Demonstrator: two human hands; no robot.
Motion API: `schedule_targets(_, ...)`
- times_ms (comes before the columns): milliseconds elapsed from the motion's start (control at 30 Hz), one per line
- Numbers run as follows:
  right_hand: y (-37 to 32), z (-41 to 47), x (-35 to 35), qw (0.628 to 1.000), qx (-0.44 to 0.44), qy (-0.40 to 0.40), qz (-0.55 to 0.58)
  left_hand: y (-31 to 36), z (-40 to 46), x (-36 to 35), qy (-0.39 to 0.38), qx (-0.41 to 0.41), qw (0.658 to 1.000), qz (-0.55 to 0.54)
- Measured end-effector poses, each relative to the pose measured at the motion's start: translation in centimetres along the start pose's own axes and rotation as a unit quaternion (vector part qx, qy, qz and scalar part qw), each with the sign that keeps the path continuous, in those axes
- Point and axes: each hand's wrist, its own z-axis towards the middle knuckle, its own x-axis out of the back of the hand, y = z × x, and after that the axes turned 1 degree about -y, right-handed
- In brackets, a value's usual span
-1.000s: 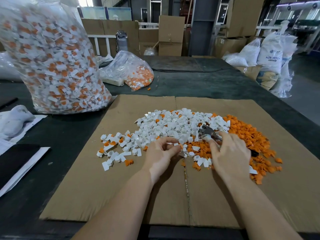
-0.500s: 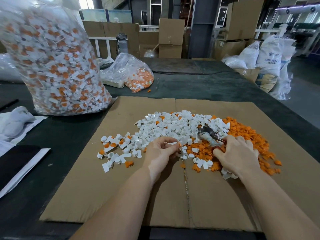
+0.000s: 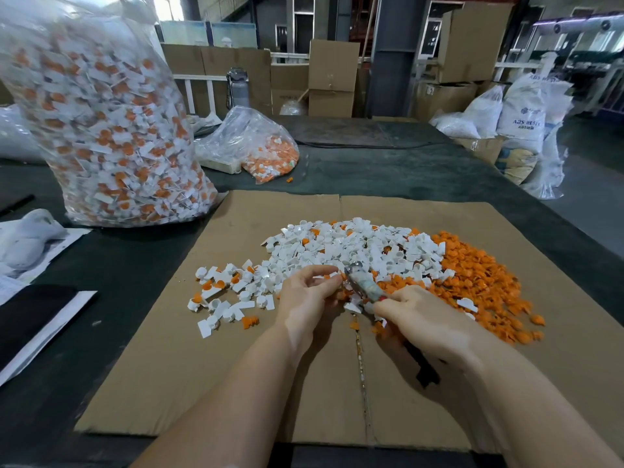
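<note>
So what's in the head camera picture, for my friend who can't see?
The right hand grips a small metal tool while the left hand pinches a white piece near its tip, above cardboard heaped with white pieces and orange pieces. A clear bag of both stands behind.

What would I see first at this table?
A heap of white pieces on the cardboard, with orange pieces piled at its right. A big bag of both stands far left. In front, the right hand grips a tool and the left hand pinches a piece at its tip.
</note>
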Motion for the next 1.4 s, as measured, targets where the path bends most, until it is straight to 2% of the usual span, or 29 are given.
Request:
schedule_targets(233, -0.6, -0.4, 0.5, 0.993, -0.019, -0.08, 0.079, 0.4, 0.3, 0.0, 0.033, 0.018, 0.999, -0.021)
schedule_targets(400, -0.6, 0.0, 0.4, 0.995, -0.015, -0.089, 0.034, 0.8, 0.3, -0.2, 0.043, 0.015, 0.999, 0.0)
schedule_targets(600, -0.7, 0.5, 0.1, 0.997, 0.03, -0.025, -0.07, 1.5, 0.3, -0.8, 0.053, 0.001, 0.999, 0.007)
schedule_targets(833, -0.3, 0.7, -0.5, 0.996, 0.051, 0.008, -0.078, 1.2, 0.1, -1.1, 0.065, -0.002, 0.998, 0.006)
schedule_targets(1067, 1.3, 0.7, -0.6, 0.992, 0.044, 0.083, -0.078, 0.6, 0.0, -0.5, 0.06, -0.003, 0.998, 0.0)
schedule_targets(1133, 2.1, 1.0, -0.3, 0.981, 0.034, 0.151, -0.114, 0.2, 0.0, 0.1, 0.051, -0.02, 0.998, 0.043)
schedule_targets(1233, 3.5, 2.0, 0.3, 0.936, 0.02, 0.261, -0.235, -0.4, -0.2, 0.7, 0.019, -0.087, 0.973, 0.215)
schedule_targets(1300, 4.5, 2.8, 0.5, 0.91, 0.012, 0.285, -0.302, -0.8, -0.4, 0.9, 0.005, -0.114, 0.955, 0.275)
schedule_targets(1400, 5.6, 3.6, 0.6, 0.893, 0.003, 0.286, -0.348, -1.0, -0.4, 1.0, 0.011, -0.135, 0.946, 0.293)
